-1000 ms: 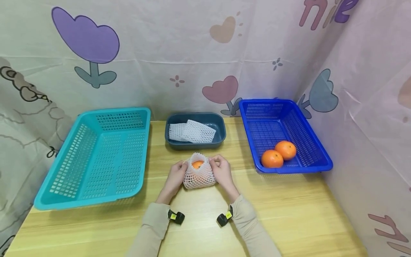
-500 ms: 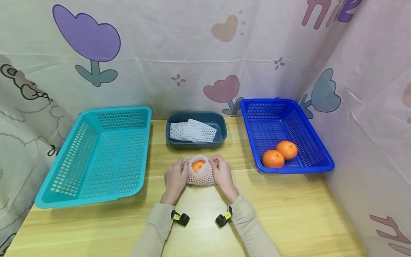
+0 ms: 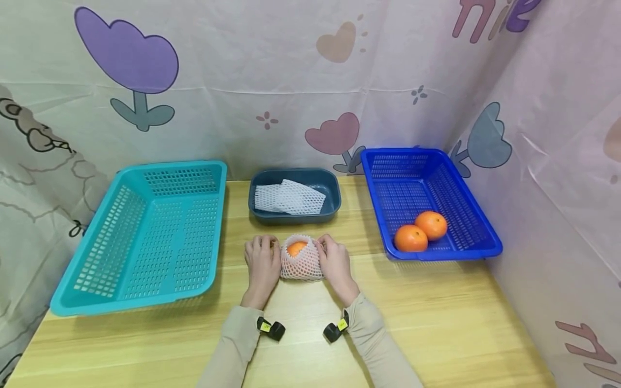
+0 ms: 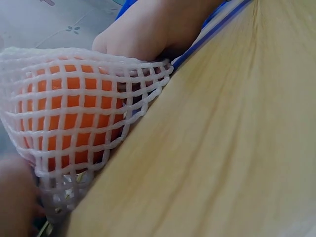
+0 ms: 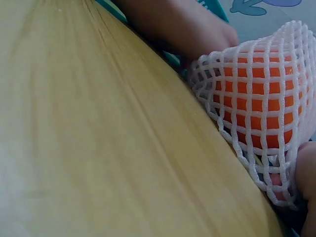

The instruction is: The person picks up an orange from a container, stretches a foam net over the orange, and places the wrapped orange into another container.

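Between the two hands in the head view an orange [image 3: 296, 248] sits inside a white foam net sleeve [image 3: 303, 268] on the table. The sleeve's mouth stands open at the top, with orange skin showing through it. At the sleeve's right side my right hand [image 3: 335, 264] pinches its edge between thumb and fingers. My left hand [image 3: 262, 264] is at the left side, knuckles up, its fingers spread a little away from the sleeve. In the left wrist view the left hand [image 4: 17, 190] is blurred beside the sleeve's narrowed end; I cannot tell whether it grips the net.
Behind the hands stands a dark blue-grey tub [image 3: 295, 218] holding white net sleeves [image 3: 291, 197]. A turquoise basket [image 3: 160, 237] is on the left. On the right, a blue basket [image 3: 398, 196] holds two oranges [image 3: 411, 238]. Patterned cloth hangs behind.
The sleeve has drawn in around the orange. My left hand first came inward and turned knuckles up, then moved slightly left with its fingers spreading. The right hand has stayed at its side.
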Demonstrator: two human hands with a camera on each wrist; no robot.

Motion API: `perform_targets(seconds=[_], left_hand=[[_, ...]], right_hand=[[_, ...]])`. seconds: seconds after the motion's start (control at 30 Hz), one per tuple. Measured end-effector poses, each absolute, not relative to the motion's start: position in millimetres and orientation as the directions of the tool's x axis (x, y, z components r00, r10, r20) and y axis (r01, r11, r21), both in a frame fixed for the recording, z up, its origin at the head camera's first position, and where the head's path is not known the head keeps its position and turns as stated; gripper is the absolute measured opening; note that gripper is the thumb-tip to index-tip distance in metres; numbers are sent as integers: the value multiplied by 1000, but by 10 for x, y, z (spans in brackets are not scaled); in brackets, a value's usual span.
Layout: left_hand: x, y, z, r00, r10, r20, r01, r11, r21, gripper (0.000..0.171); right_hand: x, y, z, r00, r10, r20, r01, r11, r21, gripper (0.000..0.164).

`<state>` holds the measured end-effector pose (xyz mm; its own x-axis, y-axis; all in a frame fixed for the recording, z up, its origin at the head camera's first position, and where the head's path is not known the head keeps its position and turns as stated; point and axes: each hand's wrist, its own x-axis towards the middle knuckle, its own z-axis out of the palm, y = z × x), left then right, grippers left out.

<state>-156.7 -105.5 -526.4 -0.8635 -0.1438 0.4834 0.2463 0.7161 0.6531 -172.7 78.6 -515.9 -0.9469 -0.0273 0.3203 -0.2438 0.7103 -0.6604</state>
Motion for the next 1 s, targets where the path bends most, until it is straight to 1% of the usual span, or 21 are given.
perform_targets(seconds=[0.07,0.13,0.17,0.23,0.27,0.33,0.4,0.47,0.53,0.67,0.8,0.87,0.93,1.0], left_hand=[[-1557,-1050,-5240,-849,-127,514,347,598,722,20],[-1534,-1042,-5206,-858,-55,510,437,442,783,30],[-1520,-1039,-5197,-872,0,490,458,358,814,36],[-1490,-1030,-5179,-900,109,423,437,223,872,50],[-1483,-1024,-5178,-909,155,388,413,197,889,60],[-1476,-1009,-5179,-918,218,330,372,192,908,80],[-1482,-991,-5188,-924,236,300,353,231,907,96],[-1492,-974,-5205,-922,238,304,366,289,885,107],[-1500,-967,-5223,-915,237,326,391,320,863,110],[-1511,-958,-5246,-901,237,364,427,331,841,106],[-1509,-959,-5246,-903,234,361,421,309,853,103],[-1507,-962,-5249,-905,225,362,418,300,858,102],[-1499,-961,-5244,-908,206,365,414,297,860,101],[-1492,-956,-5242,-911,177,372,409,294,864,99]], right_hand=[[-1731,783,-5164,-946,-24,322,-245,703,-667,12],[-1732,779,-5164,-946,-17,324,-243,700,-672,11],[-1733,777,-5163,-947,-14,322,-240,698,-675,11],[-1732,774,-5162,-946,-10,324,-239,698,-675,11],[-1730,772,-5161,-945,-9,327,-238,703,-670,12],[-1726,771,-5162,-940,-12,341,-247,715,-655,11],[-1720,772,-5165,-930,-25,366,-265,736,-622,10],[-1712,774,-5169,-914,-52,403,-293,772,-565,8],[-1705,777,-5174,-899,-82,430,-313,807,-501,6],[-1701,785,-5179,-895,-117,431,-314,851,-420,3],[-1695,783,-5169,-910,-123,396,-303,849,-433,10],[-1696,781,-5176,-908,-120,400,-311,833,-457,13],[-1705,783,-5197,-893,-114,435,-339,806,-484,18],[-1716,784,-5220,-862,-103,497,-397,746,-535,23]])
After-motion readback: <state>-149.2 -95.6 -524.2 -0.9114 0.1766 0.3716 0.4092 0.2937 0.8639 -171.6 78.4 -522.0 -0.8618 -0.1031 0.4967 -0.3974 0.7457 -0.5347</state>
